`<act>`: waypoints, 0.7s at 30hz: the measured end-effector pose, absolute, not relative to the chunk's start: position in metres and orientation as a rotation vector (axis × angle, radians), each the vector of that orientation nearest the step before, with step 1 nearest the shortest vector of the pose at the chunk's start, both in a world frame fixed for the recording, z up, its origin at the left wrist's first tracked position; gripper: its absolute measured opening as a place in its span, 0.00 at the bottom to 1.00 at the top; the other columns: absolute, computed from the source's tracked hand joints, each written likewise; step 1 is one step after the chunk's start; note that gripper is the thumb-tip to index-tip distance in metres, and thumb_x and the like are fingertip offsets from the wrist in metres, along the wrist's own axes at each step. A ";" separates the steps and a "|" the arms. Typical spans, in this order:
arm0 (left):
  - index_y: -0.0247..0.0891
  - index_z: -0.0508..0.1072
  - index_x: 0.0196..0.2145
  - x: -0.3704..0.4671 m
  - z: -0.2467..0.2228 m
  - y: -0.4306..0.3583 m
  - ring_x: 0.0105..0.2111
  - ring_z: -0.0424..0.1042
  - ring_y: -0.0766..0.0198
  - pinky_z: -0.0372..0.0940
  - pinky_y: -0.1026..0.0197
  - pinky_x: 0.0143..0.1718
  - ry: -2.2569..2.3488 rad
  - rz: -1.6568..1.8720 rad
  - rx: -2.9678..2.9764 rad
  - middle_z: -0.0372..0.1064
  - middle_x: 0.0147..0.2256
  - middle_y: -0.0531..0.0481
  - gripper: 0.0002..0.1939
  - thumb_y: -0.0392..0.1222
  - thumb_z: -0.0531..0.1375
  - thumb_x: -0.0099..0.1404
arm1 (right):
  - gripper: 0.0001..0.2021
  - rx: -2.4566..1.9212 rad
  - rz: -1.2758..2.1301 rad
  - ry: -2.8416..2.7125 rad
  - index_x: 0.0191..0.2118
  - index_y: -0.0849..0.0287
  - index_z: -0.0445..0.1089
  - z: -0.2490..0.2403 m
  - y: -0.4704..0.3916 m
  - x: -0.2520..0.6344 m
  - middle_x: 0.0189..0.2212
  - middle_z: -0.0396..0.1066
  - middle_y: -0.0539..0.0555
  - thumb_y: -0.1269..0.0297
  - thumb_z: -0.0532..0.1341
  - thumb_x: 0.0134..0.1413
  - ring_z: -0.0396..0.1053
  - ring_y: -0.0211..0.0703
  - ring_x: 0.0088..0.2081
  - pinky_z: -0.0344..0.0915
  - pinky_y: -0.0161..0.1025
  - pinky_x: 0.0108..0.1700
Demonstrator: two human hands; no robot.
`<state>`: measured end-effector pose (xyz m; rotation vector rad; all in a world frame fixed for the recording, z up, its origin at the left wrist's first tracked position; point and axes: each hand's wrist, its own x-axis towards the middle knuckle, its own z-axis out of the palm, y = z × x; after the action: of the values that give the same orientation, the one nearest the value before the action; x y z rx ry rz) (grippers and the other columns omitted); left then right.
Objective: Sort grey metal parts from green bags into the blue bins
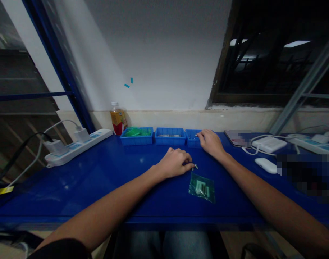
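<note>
My left hand (175, 163) rests on the blue table with its fingers curled. Its thumb tip is beside a small pale metal part (196, 166), and whatever its fingers may hold is hidden. Over the right-hand blue bin (192, 143), my right hand (211, 143) has thumb and fingers pinched together. A tiny light-coloured bit shows at those fingertips, too small to name. Below the left hand lies a clear plastic zip bag (202, 187) with several slim metal pieces and something pale inside.
Along the wall stand a middle blue bin (170, 140) with metal pieces and a left blue bin (137, 140) with green plastic bags. A drink bottle (118, 118) is behind. Power strips (80, 145) and cables flank both sides. A white case (266, 165) lies right.
</note>
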<state>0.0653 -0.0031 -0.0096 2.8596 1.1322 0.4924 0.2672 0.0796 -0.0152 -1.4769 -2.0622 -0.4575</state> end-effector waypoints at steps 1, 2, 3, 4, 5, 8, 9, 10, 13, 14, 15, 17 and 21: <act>0.40 0.74 0.39 0.066 -0.009 -0.004 0.41 0.70 0.56 0.58 0.54 0.40 1.133 0.488 2.859 0.74 0.38 0.48 0.14 0.51 0.55 0.65 | 0.14 -1.483 -0.467 -2.054 0.32 0.60 0.69 -0.016 0.081 0.268 0.34 0.73 0.60 0.63 0.50 0.62 0.68 0.49 0.39 0.58 0.41 0.42; 0.40 0.74 0.40 0.067 -0.008 -0.006 0.41 0.70 0.55 0.57 0.54 0.41 1.131 0.478 2.861 0.74 0.38 0.48 0.15 0.52 0.55 0.65 | 0.14 -1.487 -0.470 -2.045 0.31 0.60 0.70 -0.017 0.082 0.269 0.34 0.73 0.60 0.63 0.50 0.62 0.68 0.49 0.39 0.58 0.41 0.42; 0.40 0.74 0.40 0.068 -0.008 -0.007 0.42 0.69 0.55 0.57 0.54 0.41 1.129 0.466 2.865 0.74 0.38 0.47 0.14 0.51 0.55 0.65 | 0.14 -1.486 -0.463 -2.037 0.31 0.60 0.70 -0.018 0.084 0.270 0.34 0.73 0.60 0.63 0.50 0.61 0.68 0.49 0.39 0.58 0.41 0.41; 0.41 0.74 0.39 0.069 -0.007 -0.007 0.42 0.69 0.56 0.57 0.54 0.41 1.127 0.454 2.869 0.73 0.38 0.47 0.13 0.49 0.55 0.65 | 0.13 -1.479 -0.446 -2.030 0.31 0.60 0.70 -0.020 0.085 0.271 0.34 0.73 0.60 0.62 0.51 0.61 0.68 0.49 0.39 0.59 0.41 0.41; 0.40 0.75 0.38 0.069 -0.006 -0.008 0.42 0.69 0.56 0.57 0.54 0.42 1.126 0.446 2.871 0.73 0.38 0.47 0.11 0.47 0.55 0.65 | 0.13 -1.464 -0.420 -2.024 0.32 0.60 0.70 -0.021 0.087 0.272 0.34 0.73 0.59 0.62 0.51 0.60 0.68 0.49 0.38 0.59 0.41 0.41; 0.40 0.74 0.36 0.066 -0.005 -0.006 0.41 0.70 0.57 0.58 0.54 0.42 1.149 0.450 2.867 0.74 0.38 0.48 0.08 0.44 0.57 0.63 | 0.11 -1.397 -0.332 -2.006 0.32 0.59 0.71 -0.025 0.091 0.274 0.33 0.73 0.57 0.61 0.53 0.58 0.68 0.47 0.38 0.60 0.41 0.41; 0.39 0.73 0.35 0.065 -0.006 -0.004 0.40 0.70 0.57 0.58 0.54 0.42 1.160 0.462 2.863 0.74 0.37 0.48 0.08 0.44 0.57 0.63 | 0.10 -1.373 -0.308 -2.001 0.32 0.58 0.71 -0.027 0.092 0.274 0.32 0.73 0.56 0.61 0.54 0.58 0.68 0.47 0.37 0.60 0.40 0.41; 0.39 0.73 0.35 0.063 -0.007 -0.002 0.40 0.70 0.57 0.59 0.54 0.42 1.167 0.478 2.854 0.74 0.37 0.49 0.07 0.43 0.57 0.62 | 0.10 -1.352 -0.286 -1.996 0.32 0.58 0.70 -0.027 0.093 0.274 0.32 0.73 0.55 0.62 0.54 0.57 0.68 0.46 0.37 0.60 0.40 0.41; 0.38 0.72 0.34 0.060 -0.012 0.004 0.37 0.71 0.59 0.61 0.58 0.39 1.135 0.541 2.782 0.74 0.35 0.49 0.05 0.39 0.57 0.60 | 0.08 -1.320 -0.242 -1.976 0.33 0.58 0.70 -0.028 0.094 0.273 0.32 0.73 0.55 0.64 0.55 0.56 0.68 0.46 0.36 0.60 0.40 0.42; 0.37 0.72 0.34 0.060 -0.013 0.006 0.35 0.71 0.61 0.62 0.60 0.38 1.109 0.574 2.739 0.74 0.33 0.50 0.05 0.38 0.57 0.60 | 0.08 -1.320 -0.241 -1.968 0.34 0.59 0.70 -0.027 0.093 0.272 0.32 0.73 0.55 0.64 0.55 0.55 0.68 0.46 0.36 0.60 0.40 0.42; 0.37 0.72 0.35 0.059 -0.014 0.008 0.34 0.71 0.62 0.62 0.62 0.36 1.088 0.619 2.687 0.74 0.33 0.50 0.05 0.36 0.57 0.60 | 0.08 -1.320 -0.247 -1.961 0.35 0.59 0.71 -0.026 0.091 0.271 0.32 0.73 0.55 0.64 0.56 0.55 0.68 0.46 0.37 0.60 0.41 0.43; 0.36 0.71 0.37 0.059 -0.014 0.012 0.32 0.71 0.64 0.63 0.64 0.35 1.096 0.754 2.555 0.74 0.31 0.50 0.07 0.35 0.56 0.60 | 0.08 -1.298 -0.258 -1.966 0.36 0.60 0.70 -0.020 0.083 0.265 0.33 0.73 0.56 0.64 0.55 0.55 0.67 0.47 0.38 0.60 0.42 0.43; 0.35 0.73 0.36 0.056 -0.009 0.019 0.31 0.71 0.64 0.65 0.63 0.34 1.226 1.068 2.220 0.74 0.32 0.48 0.09 0.42 0.56 0.62 | 0.08 -1.103 -0.205 -2.086 0.36 0.58 0.70 -0.007 0.056 0.243 0.33 0.72 0.55 0.64 0.54 0.57 0.66 0.46 0.39 0.58 0.41 0.43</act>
<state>0.0563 0.0192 -0.0094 2.2195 1.2257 1.0685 0.2429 0.0556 -0.0073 -1.1027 -2.0863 -0.2049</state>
